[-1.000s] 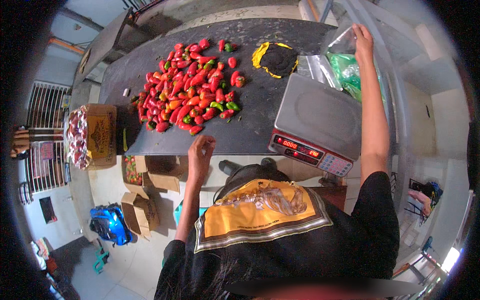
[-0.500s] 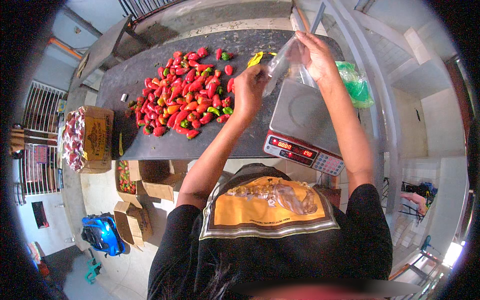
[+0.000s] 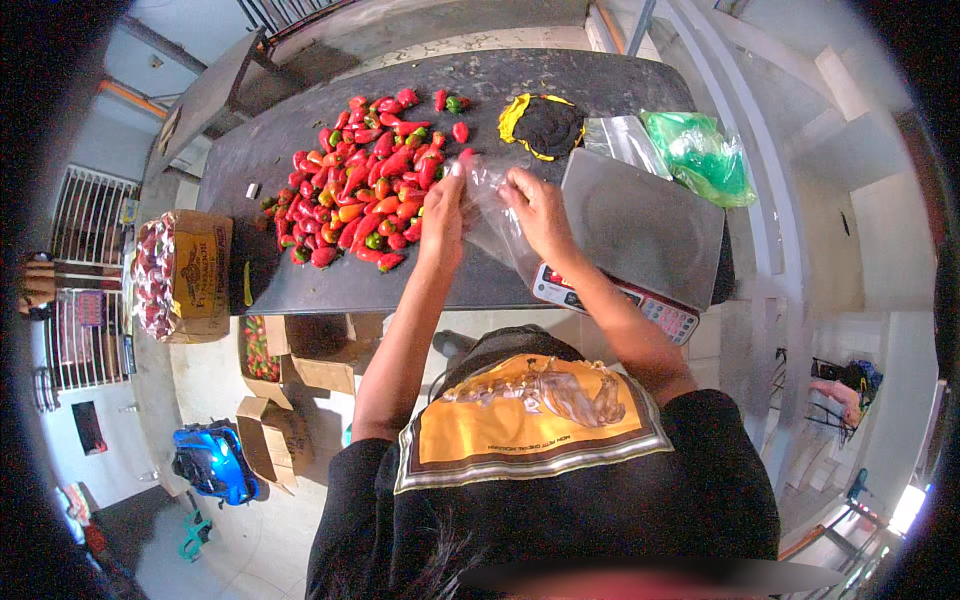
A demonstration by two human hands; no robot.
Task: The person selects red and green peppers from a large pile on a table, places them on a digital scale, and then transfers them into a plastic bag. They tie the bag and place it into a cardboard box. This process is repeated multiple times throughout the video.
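The left hand (image 3: 443, 220) and right hand (image 3: 541, 215), fingers closed, each pinch one clear bag (image 3: 488, 205) between them over the table (image 3: 310, 290), nearer and further left than a moment ago. One scale (image 3: 645, 215) sits right; peppers (image 3: 360, 195), too heaped to count, lie left. Farther off: one black-and-yellow bundle (image 3: 550, 128), one green bag (image 3: 700, 158).

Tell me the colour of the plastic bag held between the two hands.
The bag is clear and see-through; it shows best in the head view.
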